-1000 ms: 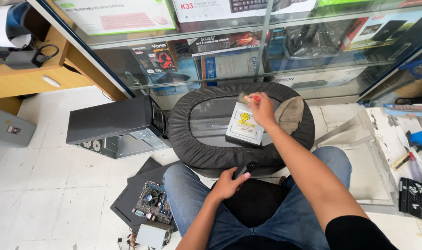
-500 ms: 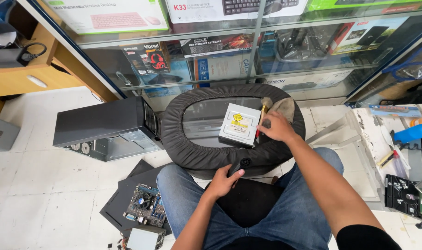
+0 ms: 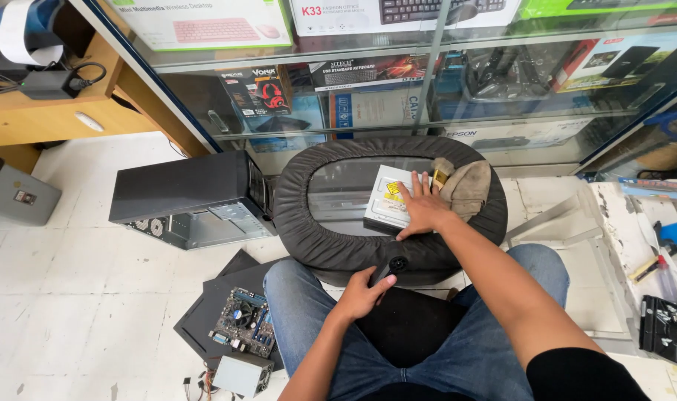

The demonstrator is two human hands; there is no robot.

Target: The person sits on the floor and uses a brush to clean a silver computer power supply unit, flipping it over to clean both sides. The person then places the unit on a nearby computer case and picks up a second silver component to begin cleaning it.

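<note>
Right hand (image 3: 422,210) flat on optical drive (image 3: 387,206), fingers spread, palm down, no closed grip. Drive lying flat on round glass-topped stool (image 3: 338,238), right of centre, labelled face up. Long axis running near-to-far, tilted slightly right at far end; which end is the tray front, cannot tell. Tan cloth (image 3: 468,186) just beside drive on right, touching stool's padded rim. Left hand (image 3: 362,295) near lap, grip curled around small black tool (image 3: 388,269). Open PC case (image 3: 193,197) on floor to left, motherboard (image 3: 242,323) near left knee.
</note>
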